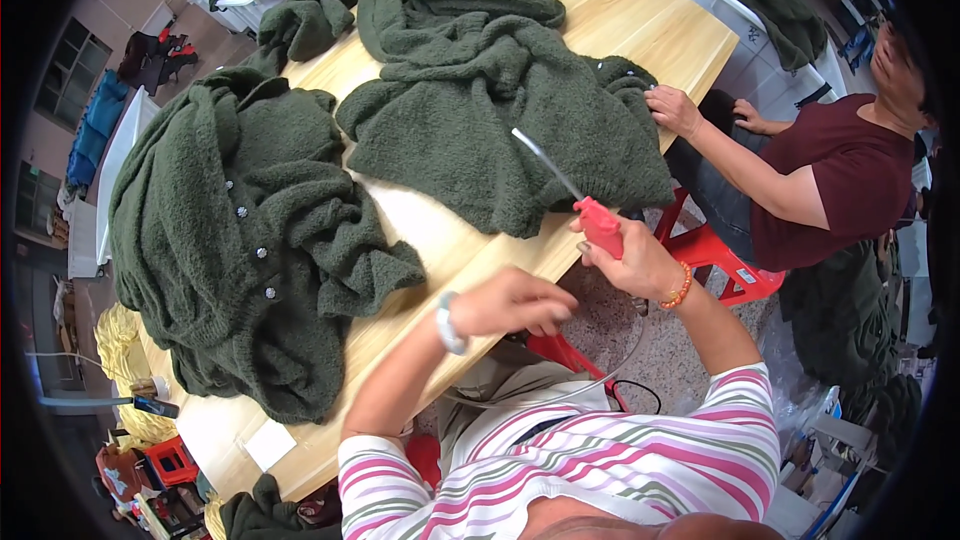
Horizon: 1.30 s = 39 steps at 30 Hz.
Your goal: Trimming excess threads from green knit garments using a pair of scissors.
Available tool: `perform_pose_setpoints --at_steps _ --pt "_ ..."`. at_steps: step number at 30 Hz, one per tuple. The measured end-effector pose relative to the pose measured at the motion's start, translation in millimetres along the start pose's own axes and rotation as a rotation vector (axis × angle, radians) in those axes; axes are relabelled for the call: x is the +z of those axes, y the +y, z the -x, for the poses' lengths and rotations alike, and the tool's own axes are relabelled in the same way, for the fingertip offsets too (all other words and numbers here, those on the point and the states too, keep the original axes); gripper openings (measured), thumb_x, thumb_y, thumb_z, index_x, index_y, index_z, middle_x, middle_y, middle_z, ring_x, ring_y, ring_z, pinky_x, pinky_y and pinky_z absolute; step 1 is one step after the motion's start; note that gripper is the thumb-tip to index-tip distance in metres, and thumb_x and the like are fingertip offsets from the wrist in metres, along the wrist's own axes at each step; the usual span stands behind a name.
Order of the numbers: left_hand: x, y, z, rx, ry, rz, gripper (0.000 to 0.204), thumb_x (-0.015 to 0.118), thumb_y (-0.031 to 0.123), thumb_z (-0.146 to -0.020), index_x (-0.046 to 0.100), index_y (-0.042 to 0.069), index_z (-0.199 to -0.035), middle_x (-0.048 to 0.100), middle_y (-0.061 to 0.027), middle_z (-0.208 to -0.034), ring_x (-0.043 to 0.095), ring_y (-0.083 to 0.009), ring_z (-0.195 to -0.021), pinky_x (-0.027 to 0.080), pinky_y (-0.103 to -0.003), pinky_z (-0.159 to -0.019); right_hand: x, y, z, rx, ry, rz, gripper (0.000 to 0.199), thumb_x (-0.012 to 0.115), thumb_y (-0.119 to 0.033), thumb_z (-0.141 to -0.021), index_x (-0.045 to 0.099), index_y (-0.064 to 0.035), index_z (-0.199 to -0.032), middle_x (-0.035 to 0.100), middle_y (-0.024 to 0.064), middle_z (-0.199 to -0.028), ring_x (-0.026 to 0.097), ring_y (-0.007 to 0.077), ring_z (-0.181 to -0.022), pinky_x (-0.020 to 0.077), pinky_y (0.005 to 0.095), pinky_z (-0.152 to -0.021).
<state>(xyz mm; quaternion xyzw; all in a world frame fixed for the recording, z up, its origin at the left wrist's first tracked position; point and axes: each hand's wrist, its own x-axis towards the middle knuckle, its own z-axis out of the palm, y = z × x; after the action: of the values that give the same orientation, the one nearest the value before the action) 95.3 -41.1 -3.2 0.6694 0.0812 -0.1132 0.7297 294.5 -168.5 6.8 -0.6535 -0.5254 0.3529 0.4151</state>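
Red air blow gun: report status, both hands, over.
Right hand shut on red air blow gun, nozzle toward dark green knitted sweater. Left hand closed, apparently empty. Nothing between them.

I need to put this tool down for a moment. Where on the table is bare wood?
Bare table runs between the buttoned sweater pile and the spread sweater, down to the near edge by the left hand. The far right corner is also bare. The left side is crowded with knitwear.
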Motion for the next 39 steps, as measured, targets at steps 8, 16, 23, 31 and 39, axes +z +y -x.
perform_pose_setpoints --at_steps 8,16,23,31,39 --pt "-192.6 68.1 -1.7 0.325 1.111 -0.193 0.024 0.061 0.016 -0.091 0.065 0.001 -0.108 0.068 -0.0059 -0.090 0.064 -0.0108 -0.082 0.052 -0.024 -0.072 -14.6 13.6 11.1 0.139 -0.008 -0.168 0.037 0.053 -0.002 -0.086 0.050 0.0036 -0.123 0.063 0.0040 -0.084 0.061 0.0083 -0.077 0.0488 0.0247 -0.076" --pt "-276.7 54.4 -105.2 0.301 1.076 -1.164 0.047 0.068 0.027 -0.081 0.056 0.008 -0.122 0.054 -0.0150 -0.127 0.047 -0.0336 -0.121 0.038 -0.041 -0.101 -7.1 23.5 1.4 0.055 -0.107 -0.105 0.034 0.055 -0.002 -0.080 0.058 -0.0009 -0.115 0.067 0.0097 -0.081 0.068 0.0161 -0.076 0.0527 0.0293 -0.073" --pt "-312.7 18.5 -116.5 -0.169 0.946 -0.960 0.068 0.063 0.055 -0.078 0.056 0.007 -0.124 0.050 -0.0190 -0.132 0.044 -0.0326 -0.126 0.036 -0.043 -0.103 3.7 35.2 -3.2 -0.002 -0.241 -0.014 0.032 0.062 -0.010 -0.082 0.059 -0.0039 -0.113 0.067 0.0140 -0.100 0.066 0.0283 -0.091 0.0521 0.0328 -0.080" --pt "-320.7 -11.4 -17.0 -0.247 0.990 -1.088 0.042 0.061 0.025 -0.077 0.063 0.002 -0.112 0.060 -0.0193 -0.115 0.055 -0.0333 -0.110 0.043 -0.038 -0.097 -0.2 41.7 -5.3 -0.002 -0.219 0.011 0.036 0.060 -0.017 -0.084 0.056 -0.0051 -0.117 0.067 0.0158 -0.097 0.065 0.0330 -0.088 0.0521 0.0367 -0.077" --pt "-135.1 -28.0 3.2 0.075 0.720 -1.311 0.035 0.060 -0.002 -0.064 0.063 0.000 -0.099 0.057 -0.0177 -0.117 0.045 -0.0394 -0.121 0.038 -0.041 -0.103 -7.5 42.9 6.2 0.079 0.065 -0.159 0.034 0.058 -0.006 -0.081 0.057 -0.0013 -0.115 0.067 0.0115 -0.084 0.068 0.0190 -0.077 0.0518 0.0305 -0.075"
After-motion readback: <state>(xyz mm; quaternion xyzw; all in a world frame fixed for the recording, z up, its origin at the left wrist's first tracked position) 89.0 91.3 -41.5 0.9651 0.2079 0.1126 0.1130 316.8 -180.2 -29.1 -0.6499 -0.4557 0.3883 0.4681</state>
